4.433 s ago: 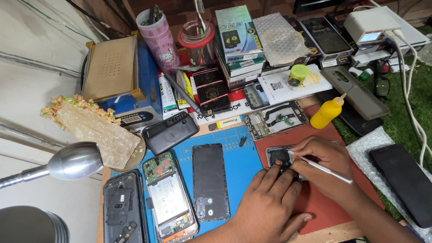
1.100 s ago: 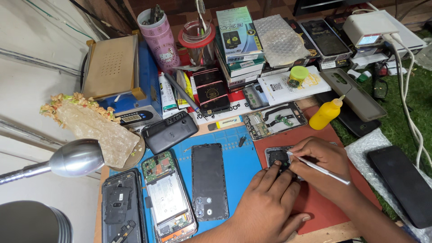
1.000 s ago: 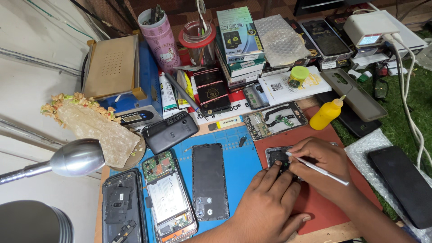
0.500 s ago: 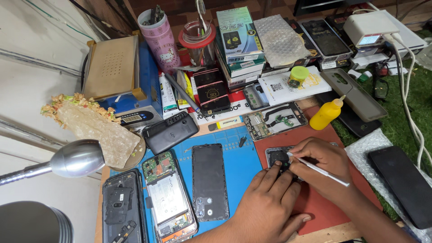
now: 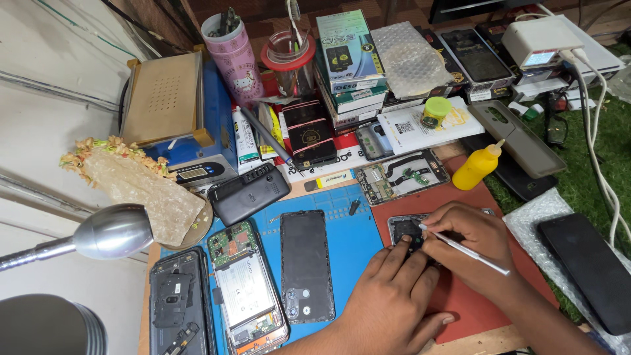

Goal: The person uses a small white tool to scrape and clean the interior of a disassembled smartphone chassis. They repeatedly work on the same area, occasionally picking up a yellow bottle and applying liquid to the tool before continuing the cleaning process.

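Hands (image 5: 460, 240) w/ thin metal tweezers (image 5: 470, 250), phone frame (image 5: 407, 227)

Shiny metal lamp head (image 5: 113, 231), matt blue rubbery mat (image 5: 351, 230), glossy yellow plastic bottle (image 5: 478, 167).

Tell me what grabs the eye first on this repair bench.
At the bench's near edge, the left hand steadies an opened phone on the red mat while the right hand works it with a thin white tool. Left of them, on the blue mat, lies a black back cover; a yellow squeeze bottle stands behind.
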Motion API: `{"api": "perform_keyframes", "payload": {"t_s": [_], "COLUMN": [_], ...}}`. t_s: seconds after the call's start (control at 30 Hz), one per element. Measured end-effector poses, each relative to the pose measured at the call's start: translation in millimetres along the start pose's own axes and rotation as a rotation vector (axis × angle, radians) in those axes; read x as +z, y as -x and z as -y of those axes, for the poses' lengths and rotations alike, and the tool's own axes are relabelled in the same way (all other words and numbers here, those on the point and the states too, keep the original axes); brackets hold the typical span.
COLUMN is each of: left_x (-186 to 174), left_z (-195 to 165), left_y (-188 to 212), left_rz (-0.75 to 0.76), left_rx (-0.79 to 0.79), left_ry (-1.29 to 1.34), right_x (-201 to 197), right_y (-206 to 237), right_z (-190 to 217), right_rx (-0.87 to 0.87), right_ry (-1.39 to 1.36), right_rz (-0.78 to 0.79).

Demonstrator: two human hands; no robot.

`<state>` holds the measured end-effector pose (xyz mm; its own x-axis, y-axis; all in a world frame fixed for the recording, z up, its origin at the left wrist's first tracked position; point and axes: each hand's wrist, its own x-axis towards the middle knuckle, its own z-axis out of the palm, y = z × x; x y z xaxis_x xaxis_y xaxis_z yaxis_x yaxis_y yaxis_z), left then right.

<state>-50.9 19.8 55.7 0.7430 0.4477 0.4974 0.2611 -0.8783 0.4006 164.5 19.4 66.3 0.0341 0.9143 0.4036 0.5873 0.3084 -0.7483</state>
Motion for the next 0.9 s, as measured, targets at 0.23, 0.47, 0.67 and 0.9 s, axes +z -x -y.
{"api": "perform_keyframes", "payload": {"t_s": [0.23, 0.47, 0.67, 0.9], "left_x": [0.4, -0.2, -0.3, -0.9], "left_z": [-0.7, 0.1, -0.2, -0.1], "left_y": [0.5, 0.7, -0.2, 0.8], "left_rz": [-0.011, -0.006, 0.002, 0.005], "left_rx": [-0.006, -0.004, -0.001, -0.003], "left_ry": [0.014, 0.016, 0.005, 0.002], "right_x": [0.8, 1.6, 0.9, 0.6], "right_y": [-0.2, -0.8, -1.9, -2.2], "right_z": [1.1, 0.0, 0.4, 0.0], "right_rx": [-0.003, -0.039, -0.032, -0.043], "right_ry": [-0.011, 0.002, 0.019, -0.003], "right_rz": [-0.002, 0.006, 0.023, 0.026]}}
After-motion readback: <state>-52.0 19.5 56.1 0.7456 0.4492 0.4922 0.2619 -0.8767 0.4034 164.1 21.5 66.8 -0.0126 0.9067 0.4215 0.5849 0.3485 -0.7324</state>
